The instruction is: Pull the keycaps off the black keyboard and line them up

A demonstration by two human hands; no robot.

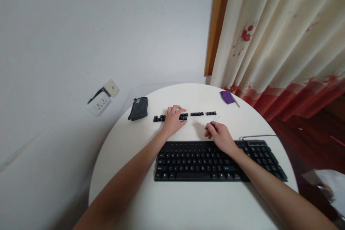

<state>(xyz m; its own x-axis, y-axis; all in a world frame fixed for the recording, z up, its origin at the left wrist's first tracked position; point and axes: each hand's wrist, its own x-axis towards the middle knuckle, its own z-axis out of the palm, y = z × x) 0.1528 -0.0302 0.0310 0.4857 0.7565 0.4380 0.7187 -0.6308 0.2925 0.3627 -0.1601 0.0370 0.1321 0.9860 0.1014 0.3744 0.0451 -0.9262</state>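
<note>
A black keyboard lies on a round white table. Its top row is bare, and the removed black keycaps sit in a line beyond it. My left hand rests curled over the left part of that line, fingertips touching the keycaps. My right hand is just behind the keyboard, fingers pinched on a small dark keycap and a thin wire puller.
A dark grey pouch lies at the table's far left edge. A purple cloth with a thin stick sits at the far right. The keyboard cable runs off right. A curtain hangs at right, a wall socket at left.
</note>
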